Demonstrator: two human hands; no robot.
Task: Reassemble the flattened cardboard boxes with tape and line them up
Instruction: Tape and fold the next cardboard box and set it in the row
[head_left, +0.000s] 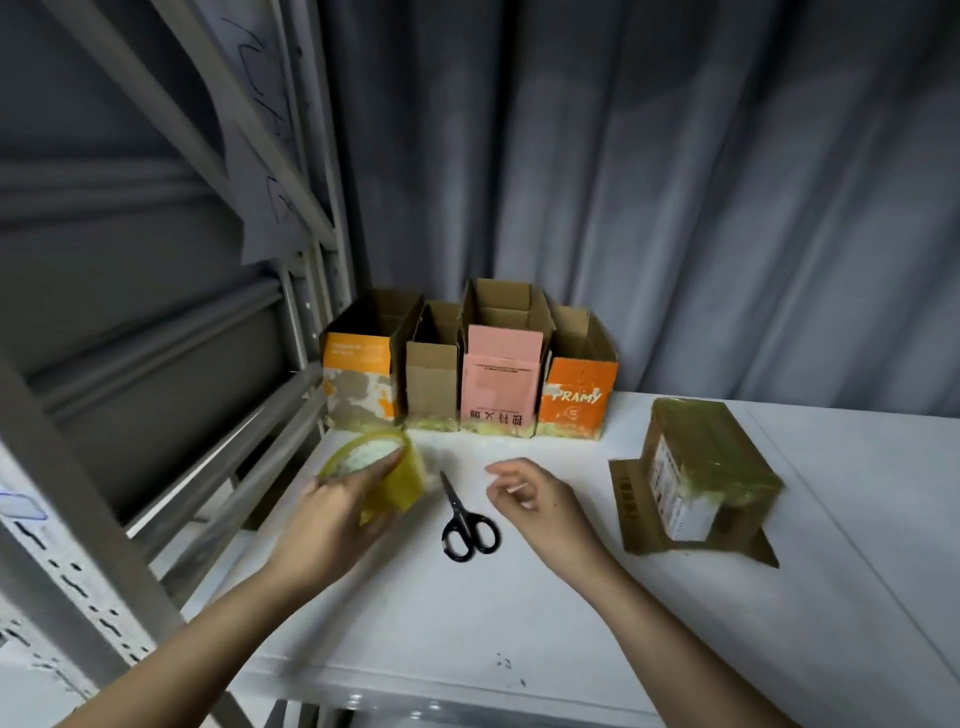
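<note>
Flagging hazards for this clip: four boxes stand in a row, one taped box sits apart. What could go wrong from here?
1. The black-handled scissors lie between both hands; the empty right hand could catch the blades.
2. The left hand holds the yellow tape roll near the mottled orange-and-grey open box; a swing may knock the row.
3. The tape-wrapped brown box rests on flattened cardboard and may slide.

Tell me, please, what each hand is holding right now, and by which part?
The left hand holds the yellow tape roll by its outer band, a fingertip at the rim. The right hand holds nothing, hovering open beside the scissors.
</note>
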